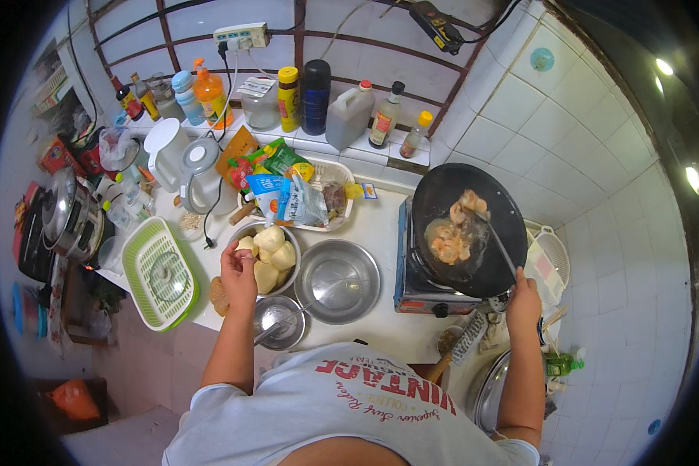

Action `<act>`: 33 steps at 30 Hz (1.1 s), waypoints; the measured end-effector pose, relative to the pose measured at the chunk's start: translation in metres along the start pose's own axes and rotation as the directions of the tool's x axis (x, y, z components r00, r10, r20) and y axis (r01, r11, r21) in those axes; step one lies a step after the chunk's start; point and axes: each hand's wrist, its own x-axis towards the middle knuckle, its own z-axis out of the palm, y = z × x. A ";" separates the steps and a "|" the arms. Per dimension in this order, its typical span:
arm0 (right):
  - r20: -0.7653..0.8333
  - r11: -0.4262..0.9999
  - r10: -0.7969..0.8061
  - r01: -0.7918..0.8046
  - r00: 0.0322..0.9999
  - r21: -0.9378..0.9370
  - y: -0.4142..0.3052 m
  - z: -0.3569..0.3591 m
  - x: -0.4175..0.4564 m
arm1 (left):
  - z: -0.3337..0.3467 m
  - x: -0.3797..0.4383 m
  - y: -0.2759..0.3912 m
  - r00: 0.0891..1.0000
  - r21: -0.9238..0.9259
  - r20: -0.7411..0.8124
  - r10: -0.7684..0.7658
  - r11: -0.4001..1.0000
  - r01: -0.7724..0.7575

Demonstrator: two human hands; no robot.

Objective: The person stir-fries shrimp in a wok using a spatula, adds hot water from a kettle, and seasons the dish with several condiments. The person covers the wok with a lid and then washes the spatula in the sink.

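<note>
My right hand [524, 296] grips the handle of a metal spatula [502, 251] over a black wok [504, 204]. The spatula's head is up against some browned meat pieces [469, 206]; other pieces [448, 243] lie in oil lower in the wok. Beneath the wok is a tabletop gas stove [406, 274]. With fingers curled, my left hand [239, 274] is at the left rim of a metal bowl [295, 272] of pale peeled potatoes [269, 237]. Whether its fingertips hold anything is hard to see.
A wide steel basin [338, 285] and a small steel bowl [279, 323] stand beside the potatoes. Left of them is a green-and-white colander basket [158, 274]. Seasoning packets fill a white basket [338, 221]. Bottles line the tiled ledge [303, 140]. A cleaver [469, 338] lies below the stove.
</note>
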 end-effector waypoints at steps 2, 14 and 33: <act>0.019 0.983 -0.100 0.096 0.995 0.159 0.006 0.013 -0.001 | -0.006 0.001 0.000 1.000 0.000 -0.017 0.010 1.000 -0.010; 0.257 0.985 -0.121 0.084 0.959 0.151 -0.021 -0.167 -0.034 | -0.032 -0.011 0.000 0.996 0.079 -0.092 -0.014 0.997 0.022; -0.012 0.944 -0.256 0.253 0.966 0.211 0.007 -0.045 -0.015 | -0.038 -0.013 -0.001 0.997 0.015 -0.073 -0.004 1.000 0.005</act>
